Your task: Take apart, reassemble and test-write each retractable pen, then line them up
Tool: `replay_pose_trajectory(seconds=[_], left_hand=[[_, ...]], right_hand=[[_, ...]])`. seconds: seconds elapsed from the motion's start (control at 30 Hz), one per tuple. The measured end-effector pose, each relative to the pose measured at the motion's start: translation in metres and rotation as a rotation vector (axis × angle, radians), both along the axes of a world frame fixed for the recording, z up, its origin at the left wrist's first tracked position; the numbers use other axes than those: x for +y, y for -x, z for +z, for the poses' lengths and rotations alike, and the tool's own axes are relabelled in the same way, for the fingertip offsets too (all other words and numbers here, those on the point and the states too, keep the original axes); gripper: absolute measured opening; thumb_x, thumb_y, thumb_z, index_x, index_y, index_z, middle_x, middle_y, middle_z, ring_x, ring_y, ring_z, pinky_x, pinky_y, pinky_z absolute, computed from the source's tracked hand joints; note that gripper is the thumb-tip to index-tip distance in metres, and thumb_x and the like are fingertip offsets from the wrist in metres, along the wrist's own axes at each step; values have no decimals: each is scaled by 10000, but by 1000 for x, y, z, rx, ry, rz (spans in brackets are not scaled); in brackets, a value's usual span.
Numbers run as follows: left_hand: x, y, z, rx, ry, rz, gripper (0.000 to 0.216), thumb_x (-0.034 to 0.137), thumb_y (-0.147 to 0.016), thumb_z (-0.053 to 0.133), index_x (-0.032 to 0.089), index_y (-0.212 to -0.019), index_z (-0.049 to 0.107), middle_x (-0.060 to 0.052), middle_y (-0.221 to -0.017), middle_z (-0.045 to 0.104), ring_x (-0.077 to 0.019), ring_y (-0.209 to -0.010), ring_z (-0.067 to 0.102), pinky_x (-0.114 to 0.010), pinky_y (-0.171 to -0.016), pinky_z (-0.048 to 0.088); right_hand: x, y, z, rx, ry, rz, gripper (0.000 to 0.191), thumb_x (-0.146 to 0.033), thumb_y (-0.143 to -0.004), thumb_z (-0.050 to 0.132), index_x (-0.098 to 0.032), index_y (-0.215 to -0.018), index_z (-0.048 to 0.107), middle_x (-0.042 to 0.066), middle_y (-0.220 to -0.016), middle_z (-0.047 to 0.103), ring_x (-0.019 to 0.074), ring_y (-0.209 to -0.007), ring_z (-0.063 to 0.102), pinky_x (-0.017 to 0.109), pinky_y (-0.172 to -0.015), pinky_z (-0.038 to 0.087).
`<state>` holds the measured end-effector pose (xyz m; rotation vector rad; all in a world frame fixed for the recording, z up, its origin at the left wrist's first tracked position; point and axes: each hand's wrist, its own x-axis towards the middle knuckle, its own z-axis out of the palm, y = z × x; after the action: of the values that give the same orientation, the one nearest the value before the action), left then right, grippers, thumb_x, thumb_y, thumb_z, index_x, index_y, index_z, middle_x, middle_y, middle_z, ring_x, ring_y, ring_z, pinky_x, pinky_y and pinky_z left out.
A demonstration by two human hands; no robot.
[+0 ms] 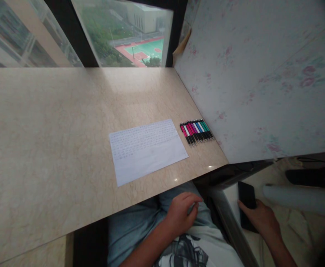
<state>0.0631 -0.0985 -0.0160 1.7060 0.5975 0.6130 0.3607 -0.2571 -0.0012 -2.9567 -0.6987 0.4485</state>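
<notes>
- Nearest the camera, the left hand (182,213) is resting on the person's lap, fingers curled loosely inward and gripping nothing that is showing; the forearm is running in from the lower middle of the view.
- To the right, the right hand (261,218) is lying palm-down on the black phone (246,202), which is sitting on a pale surface below and to the right of the desk; the fingers are laid over its near end, but whether they are clamping it or only touching it cannot be told.
- The phone is looking like a stiff, smooth slab, likely light but slippery and breakable if dropped; its long edges are probably offering the surest hold.
- Farther off, a sheet of written paper (148,148) is lying flat on the marble desk (48,141), well apart from both hands.
- Just right of the sheet, a row of coloured pens (197,131) is lying side by side near the flowered wall panel (262,81).
- Farthest away, a window (126,33) is showing a sports court.
</notes>
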Motion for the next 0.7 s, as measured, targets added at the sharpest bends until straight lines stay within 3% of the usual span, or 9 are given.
replay_pose_trajectory(seconds=[0.13, 0.27, 0.33, 0.43, 0.57, 0.7], left_hand=[[-10, -21, -1, 14, 339, -102, 354, 207, -836, 604, 189, -1188, 632, -99, -1183, 695, -232, -1086, 637, -403, -976, 481], [-23, -61, -3, -199, 803, -327, 620, 390, -831, 675, 179, -1381, 480, -157, -1403, 545, -283, -1252, 551, -467, -1032, 445], [-26, -78, -4, -356, 920, -373, 706, 428, -829, 687, 180, -1432, 417, -158, -1464, 482, -295, -1337, 471, -482, -1093, 383], [-23, -92, -4, -466, 1007, -302, 807, 408, -787, 749, 200, -1464, 363, -150, -1500, 435, -304, -1396, 391, -492, -1143, 312], [-14, -92, -8, -486, 1219, -257, 897, 344, -679, 847, 271, -1439, 377, -153, -1454, 474, -348, -1269, 521, -540, -972, 482], [-11, -92, -16, -488, 1329, -186, 953, 220, -574, 907, 294, -1393, 425, -125, -1302, 583, -276, -1046, 649, -430, -814, 571]], right_hand=[[8, 10, 1, 45, -162, 96, 415, -573, -606, 674, -212, -811, 674, 120, -741, 710, 368, -773, 694, 453, -705, 533], [33, 35, -5, 90, -284, 152, 579, -594, -617, 685, -164, -1004, 661, 129, -885, 699, 322, -809, 674, 430, -759, 535], [50, 49, -9, 111, -329, 165, 675, -616, -651, 659, -139, -1127, 625, 136, -968, 666, 305, -858, 656, 435, -803, 530], [74, 63, -9, 84, -383, 190, 767, -678, -664, 632, -118, -1188, 602, 151, -1027, 617, 320, -944, 615, 463, -854, 512], [96, 63, 0, 146, -425, 217, 699, -696, -718, 595, -150, -1152, 641, 148, -1054, 622, 318, -993, 594, 463, -907, 479], [97, 54, 5, 357, -536, 42, 570, -643, -798, 541, -168, -1087, 664, 126, -1067, 680, 286, -961, 631, 411, -883, 484]])
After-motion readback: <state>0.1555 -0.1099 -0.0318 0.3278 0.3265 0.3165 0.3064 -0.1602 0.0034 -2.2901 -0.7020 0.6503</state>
